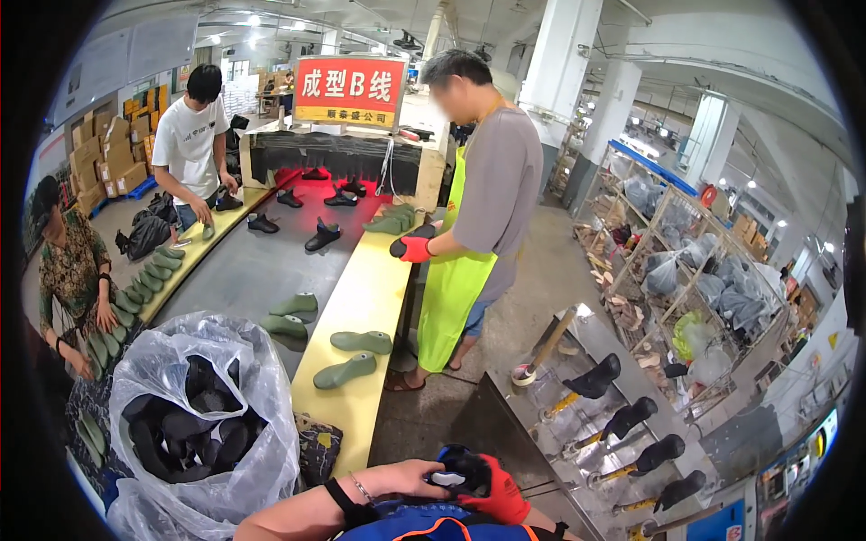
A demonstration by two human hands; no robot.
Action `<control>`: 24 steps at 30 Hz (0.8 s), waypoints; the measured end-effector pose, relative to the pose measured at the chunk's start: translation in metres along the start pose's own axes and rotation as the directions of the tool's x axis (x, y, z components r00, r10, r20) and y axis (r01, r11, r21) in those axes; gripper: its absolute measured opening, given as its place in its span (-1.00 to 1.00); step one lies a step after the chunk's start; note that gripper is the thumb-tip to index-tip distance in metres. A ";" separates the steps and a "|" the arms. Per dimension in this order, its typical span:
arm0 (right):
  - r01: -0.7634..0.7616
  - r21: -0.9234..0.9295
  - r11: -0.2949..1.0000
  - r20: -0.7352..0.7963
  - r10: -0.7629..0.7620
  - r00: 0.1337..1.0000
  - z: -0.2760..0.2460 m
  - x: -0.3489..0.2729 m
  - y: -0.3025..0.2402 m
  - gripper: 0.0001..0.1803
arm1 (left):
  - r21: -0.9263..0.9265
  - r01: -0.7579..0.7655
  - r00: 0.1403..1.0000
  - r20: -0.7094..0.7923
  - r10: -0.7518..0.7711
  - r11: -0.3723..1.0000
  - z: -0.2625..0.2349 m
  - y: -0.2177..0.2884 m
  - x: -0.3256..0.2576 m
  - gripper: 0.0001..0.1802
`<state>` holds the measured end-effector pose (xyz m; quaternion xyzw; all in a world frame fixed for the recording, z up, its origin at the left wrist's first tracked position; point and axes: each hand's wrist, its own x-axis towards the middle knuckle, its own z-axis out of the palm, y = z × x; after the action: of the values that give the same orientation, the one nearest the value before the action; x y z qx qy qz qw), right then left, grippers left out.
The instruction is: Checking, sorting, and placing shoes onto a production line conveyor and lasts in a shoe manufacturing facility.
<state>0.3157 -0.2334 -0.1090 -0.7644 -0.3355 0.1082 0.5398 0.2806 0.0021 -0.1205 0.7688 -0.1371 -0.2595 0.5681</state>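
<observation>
Close to my body, at the lower middle, both my hands are closed around a black shoe upper [462, 463]. My bare left hand [410, 478] grips it from the left, with a bracelet and a dark band on the wrist. My right hand [502, 494], in a red and black glove, holds its right side. The upper's opening shows something pale inside; my fingertips are partly hidden. Ahead, two green shoe lasts [361, 342] lie on the yellow ledge. To the left, a clear plastic bag [280, 406] holds several black uppers [203, 433].
A grey conveyor [207, 284] carries black shoes from a red-lit tunnel. A co-worker in a lime apron [456, 261] stands beyond the ledge; two more people work at left. At right, a metal bench [532, 361] bears several black foot-shaped forms [629, 418]; behind stands a wire rack [667, 225].
</observation>
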 end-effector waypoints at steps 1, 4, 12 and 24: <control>-0.001 -0.001 1.000 -0.005 0.001 1.000 -0.001 -0.002 0.002 -0.24 | -0.118 0.119 0.991 0.081 -0.110 0.986 -0.004 0.012 -0.005 -0.40; -0.190 -0.017 0.982 -0.265 0.179 0.948 -0.004 -0.003 0.025 -0.33 | -0.220 0.216 0.971 -0.054 -0.232 0.951 0.003 0.017 -0.009 -0.42; -0.118 -0.178 0.977 -0.136 0.094 0.986 0.003 0.026 0.000 -0.29 | 0.652 0.270 0.917 -0.398 0.017 0.708 0.016 0.058 -0.029 -0.55; -0.393 0.765 0.510 0.267 0.304 0.914 -0.006 0.058 -0.014 -0.83 | 0.830 0.544 0.774 -0.552 0.310 0.122 -0.019 0.043 -0.012 -0.74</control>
<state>0.3569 -0.1985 -0.0826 -0.4809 -0.1149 0.3918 0.7759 0.2847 0.0096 -0.0724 0.9882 -0.0118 0.1153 -0.0998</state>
